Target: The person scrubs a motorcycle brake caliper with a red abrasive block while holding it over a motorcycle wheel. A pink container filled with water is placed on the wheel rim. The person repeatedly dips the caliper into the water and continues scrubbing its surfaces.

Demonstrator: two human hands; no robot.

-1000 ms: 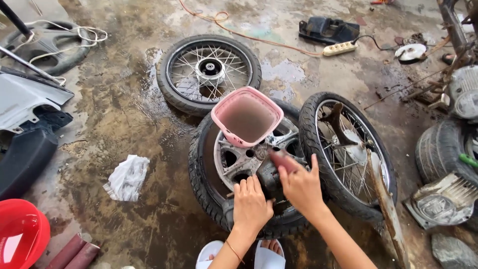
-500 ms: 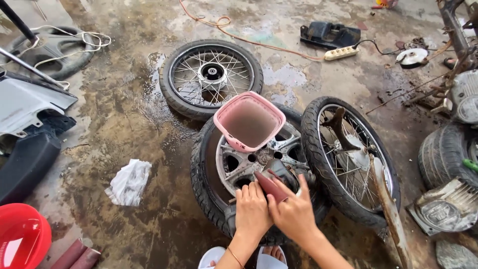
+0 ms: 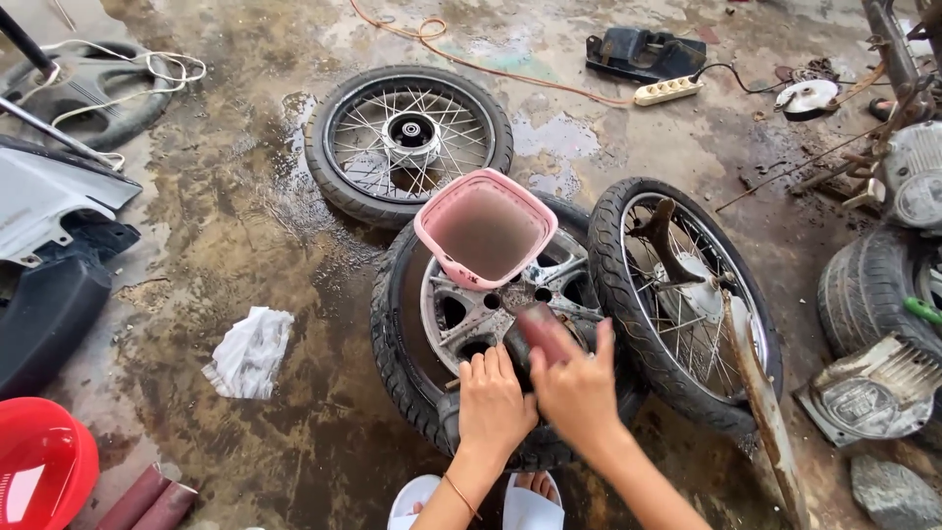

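A motorcycle wheel with a silver cast rim and black tyre lies flat on the wet concrete in front of me. A pink plastic basket rests on its far side. My right hand grips a dark reddish cylindrical piece at the wheel's near edge. My left hand lies beside it, fingers pressed on the tyre and the dark part underneath. My feet in white sandals show below.
A spoked wheel lies beyond; another spoked wheel leans at the right with a rusty bar. A white rag, red helmet, grey body panels, power strip and tyres surround.
My right hand slid from the hub toward me and closed on the reddish cylinder; my left hand stayed at the near tyre edge. The view shifted slightly.
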